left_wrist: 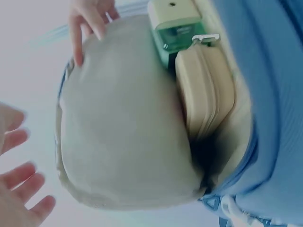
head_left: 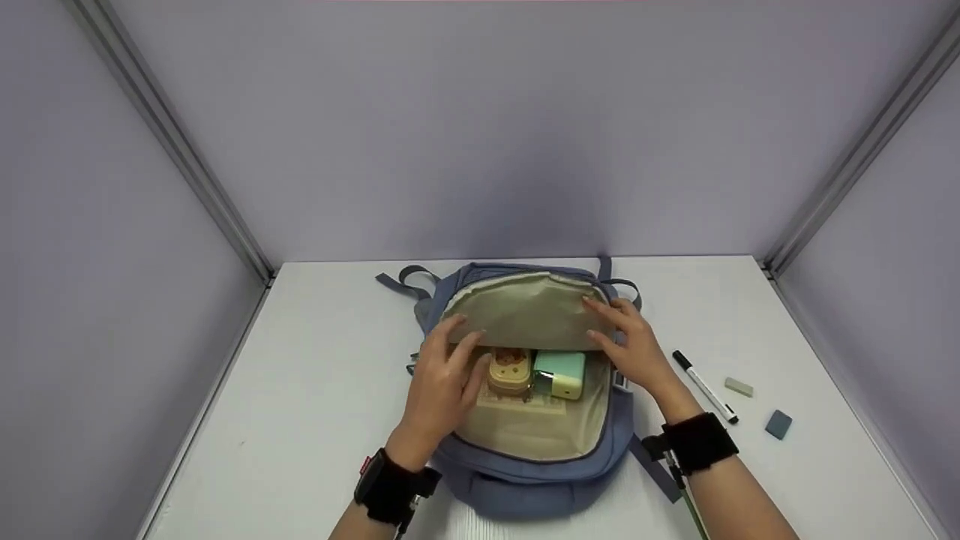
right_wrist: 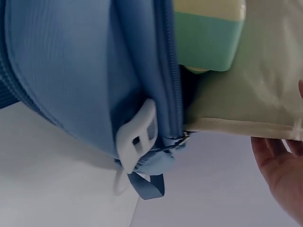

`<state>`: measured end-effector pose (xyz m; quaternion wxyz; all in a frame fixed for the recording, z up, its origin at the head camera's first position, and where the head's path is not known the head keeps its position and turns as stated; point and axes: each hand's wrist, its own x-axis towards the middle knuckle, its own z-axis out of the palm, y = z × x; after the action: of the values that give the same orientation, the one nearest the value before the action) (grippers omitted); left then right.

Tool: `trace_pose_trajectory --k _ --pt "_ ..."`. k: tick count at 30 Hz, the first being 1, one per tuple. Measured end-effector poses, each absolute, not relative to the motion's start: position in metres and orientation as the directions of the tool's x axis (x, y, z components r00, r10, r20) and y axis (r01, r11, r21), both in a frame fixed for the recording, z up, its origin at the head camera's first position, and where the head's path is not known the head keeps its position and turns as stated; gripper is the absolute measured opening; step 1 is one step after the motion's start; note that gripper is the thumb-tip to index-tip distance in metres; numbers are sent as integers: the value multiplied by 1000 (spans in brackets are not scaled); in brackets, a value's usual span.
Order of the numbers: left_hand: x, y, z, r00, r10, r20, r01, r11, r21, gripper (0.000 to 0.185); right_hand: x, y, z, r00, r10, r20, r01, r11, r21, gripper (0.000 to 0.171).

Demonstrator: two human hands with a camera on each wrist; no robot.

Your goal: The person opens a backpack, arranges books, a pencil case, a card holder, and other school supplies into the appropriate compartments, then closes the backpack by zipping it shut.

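A blue backpack [head_left: 525,501] lies unzipped on the white table, its beige-lined flap [head_left: 525,319] raised toward the back. Inside sit a small tan zip case [head_left: 510,379] with a picture on top and a mint-and-cream box [head_left: 568,382] with a clear green part and a small hole, like a pencil sharpener. My left hand [head_left: 442,382] hovers by the flap's left edge, fingers spread; the left wrist view shows them apart from the flap [left_wrist: 123,113]. At the opposite edge my right hand [head_left: 634,349] holds the flap, fingers on both its faces.
Right of the backpack lie a black-capped white marker [head_left: 705,386], a pale green block [head_left: 739,387] and a dark blue-grey block [head_left: 778,424]. Straps [head_left: 656,469] spread from the bag onto the table. Grey panels [head_left: 480,135] stand behind and at both sides.
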<state>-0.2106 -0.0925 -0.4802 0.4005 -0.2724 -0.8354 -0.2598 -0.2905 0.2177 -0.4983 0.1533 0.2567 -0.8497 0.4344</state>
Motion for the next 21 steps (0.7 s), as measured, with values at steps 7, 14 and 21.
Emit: trace_pose_trajectory --k 7,14,21 --pt "-211 -100 -480 -587 158 794 621 717 317 44 -274 221 -492 -745 -323 584 -667 376 -643 35" --pt "-208 -97 -488 -639 194 744 619 704 348 48 -244 220 -471 -648 -413 640 -755 234 -613 37" --pt "-202 -100 -498 -686 373 625 679 637 365 40 -214 224 -469 -644 -478 597 -746 216 -630 50"
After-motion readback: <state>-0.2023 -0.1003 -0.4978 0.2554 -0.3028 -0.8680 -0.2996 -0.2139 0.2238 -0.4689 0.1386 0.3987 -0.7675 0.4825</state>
